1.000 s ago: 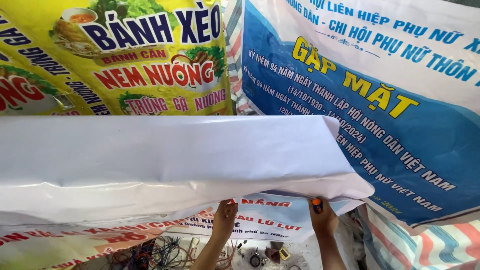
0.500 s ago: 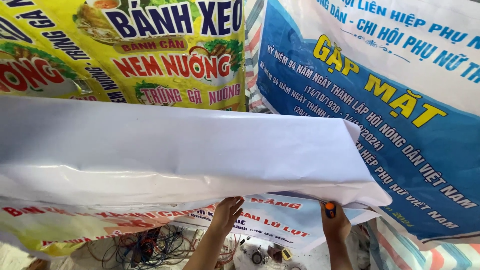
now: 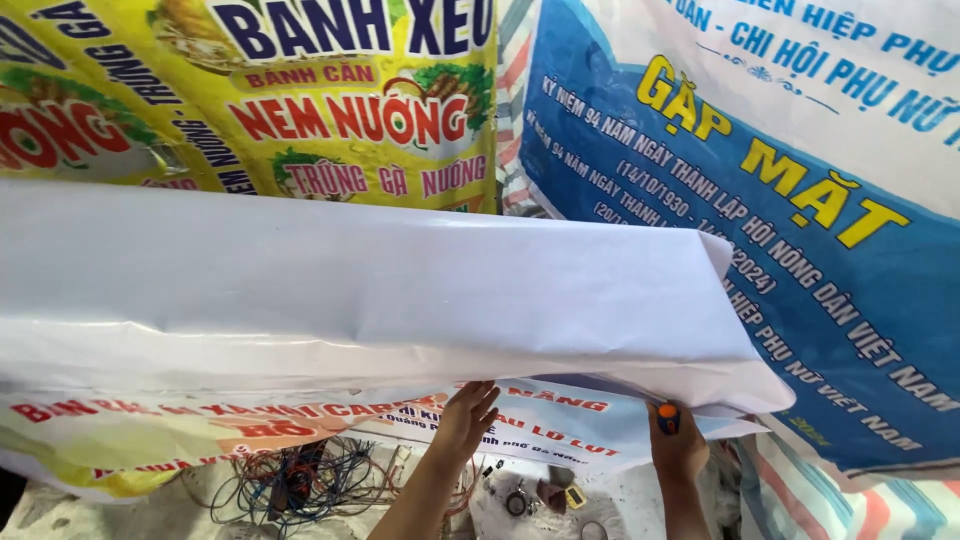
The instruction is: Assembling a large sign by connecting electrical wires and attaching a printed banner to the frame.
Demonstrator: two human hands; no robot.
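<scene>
Left hand [image 3: 465, 420]: fingers spread, flat against printed banner [image 3: 560, 430].
Right hand [image 3: 678, 445]: closed around orange-tipped tool [image 3: 668, 417].
Banner: probably light, floppy, slick; best gripped along near edge.

Since a second ago your view has dropped and swung left, so the yellow banner [image 3: 250, 100] and blue banner [image 3: 760, 230] sit higher. The folded white sheet [image 3: 380, 290] now reaches farther right. Your left hand [image 3: 465, 420] has opened flat against its underside, fingers spread; your right hand [image 3: 678, 445] has slid rightward.
</scene>
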